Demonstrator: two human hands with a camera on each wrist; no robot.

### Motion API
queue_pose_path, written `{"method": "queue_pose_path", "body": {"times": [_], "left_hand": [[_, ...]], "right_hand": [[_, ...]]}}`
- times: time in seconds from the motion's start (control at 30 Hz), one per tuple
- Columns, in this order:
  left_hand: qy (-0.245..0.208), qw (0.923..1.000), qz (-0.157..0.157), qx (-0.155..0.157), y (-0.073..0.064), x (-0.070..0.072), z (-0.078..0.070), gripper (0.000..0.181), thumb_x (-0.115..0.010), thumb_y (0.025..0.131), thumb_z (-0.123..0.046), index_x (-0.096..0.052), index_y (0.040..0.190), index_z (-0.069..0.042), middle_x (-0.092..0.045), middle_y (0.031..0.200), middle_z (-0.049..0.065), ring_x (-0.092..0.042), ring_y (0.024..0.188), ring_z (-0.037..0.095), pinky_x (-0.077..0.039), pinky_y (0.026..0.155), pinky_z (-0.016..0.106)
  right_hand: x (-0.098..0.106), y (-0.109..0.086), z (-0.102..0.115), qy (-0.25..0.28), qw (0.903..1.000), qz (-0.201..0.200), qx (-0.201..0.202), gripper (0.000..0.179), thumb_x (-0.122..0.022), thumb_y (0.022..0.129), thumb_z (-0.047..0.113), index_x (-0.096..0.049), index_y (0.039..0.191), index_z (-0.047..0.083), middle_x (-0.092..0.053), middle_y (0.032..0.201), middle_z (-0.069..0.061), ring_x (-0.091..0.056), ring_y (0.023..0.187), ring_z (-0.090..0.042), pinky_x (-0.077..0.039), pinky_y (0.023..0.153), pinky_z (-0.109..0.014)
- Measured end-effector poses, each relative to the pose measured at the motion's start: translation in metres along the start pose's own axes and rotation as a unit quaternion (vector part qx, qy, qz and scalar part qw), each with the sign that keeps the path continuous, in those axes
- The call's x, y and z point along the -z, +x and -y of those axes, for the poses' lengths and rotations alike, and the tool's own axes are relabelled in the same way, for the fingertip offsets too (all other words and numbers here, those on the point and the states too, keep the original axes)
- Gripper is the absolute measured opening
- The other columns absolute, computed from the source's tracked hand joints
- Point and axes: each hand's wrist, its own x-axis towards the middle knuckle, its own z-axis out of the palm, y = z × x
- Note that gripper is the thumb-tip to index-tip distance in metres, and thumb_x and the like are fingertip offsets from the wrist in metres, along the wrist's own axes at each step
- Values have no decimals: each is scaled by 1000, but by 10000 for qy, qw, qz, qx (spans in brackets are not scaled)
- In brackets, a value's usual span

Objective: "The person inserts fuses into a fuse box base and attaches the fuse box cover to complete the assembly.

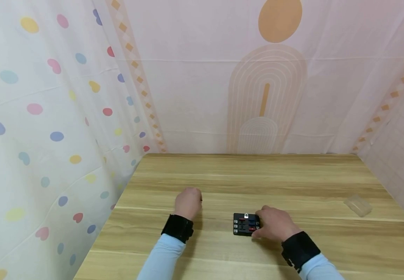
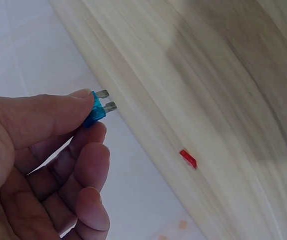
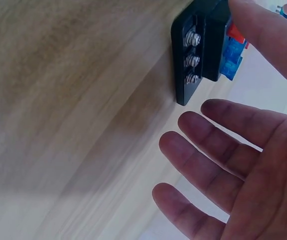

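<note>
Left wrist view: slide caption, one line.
Left hand pinches a blue blade fuse, prongs exposed; red piece on the wooden table.

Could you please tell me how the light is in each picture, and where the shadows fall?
Head view: even light, soft shadows on the table beside the left sleeve and the right wristband; left wrist view: a broad, soft-edged shadow across the table, the blue fuse fairly sharp; right wrist view: dimmer, with a shadow stretching from the block.

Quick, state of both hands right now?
Left hand: closed, pinching a blue fuse between thumb and fingers.
Right hand: open, fingers apart, at the fuse box; can't tell if the thumb touches it.
</note>
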Motion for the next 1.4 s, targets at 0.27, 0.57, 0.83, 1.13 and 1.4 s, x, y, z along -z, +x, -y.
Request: {"method": "queue_pose_path", "body": {"times": [0.27, 0.57, 0.83, 1.13, 1.4], "left_hand": [[117, 9996, 150, -186, 1, -4, -10, 17, -73, 80, 3, -74, 72, -13, -68, 72, 0, -61, 61, 15, -50, 50, 33], [17, 9987, 307, -418, 0, -6, -21, 13, -75, 80, 1, -76, 77, -12, -71, 76, 0, -64, 66, 15, -51, 52, 30], [117, 9976, 231, -635, -1, -8, -31, 9, -78, 81, -5, -79, 79, -14, -72, 79, -2, -66, 70, 14, -52, 54, 29], [149, 9955, 86, -934, -3, -12, -43, 9, -78, 82, -8, -78, 77, -14, -71, 77, -4, -66, 70, 12, -52, 57, 26], [25, 9929, 254, -1161, -5, -19, -55, 8, -78, 84, -10, -77, 77, -14, -71, 78, -5, -66, 72, 11, -52, 63, 25]], "right_hand": [[-7, 2, 3, 66, 9999, -36, 142, 72, -91, 65, 43, -68, 118, 0, -65, 108, -12, -60, 87, -24, -52, 81, -47], [-11, 3, 6, -2, 9997, -43, 245, 72, -91, 66, 42, -68, 119, 0, -64, 111, -14, -61, 90, -26, -52, 83, -48], [-12, 6, 8, 158, 9995, 10, 262, 60, -91, 68, 33, -70, 115, 2, -62, 100, -7, -56, 80, -20, -51, 79, -44], [-15, 6, 9, 122, 9995, -93, 275, 52, -91, 70, 29, -72, 109, 1, -62, 97, -6, -54, 77, -18, -51, 76, -42], [-17, 8, 7, 197, 9994, -70, 269, 50, -90, 71, 28, -73, 109, 1, -60, 96, -5, -53, 77, -19, -50, 76, -42]]}}
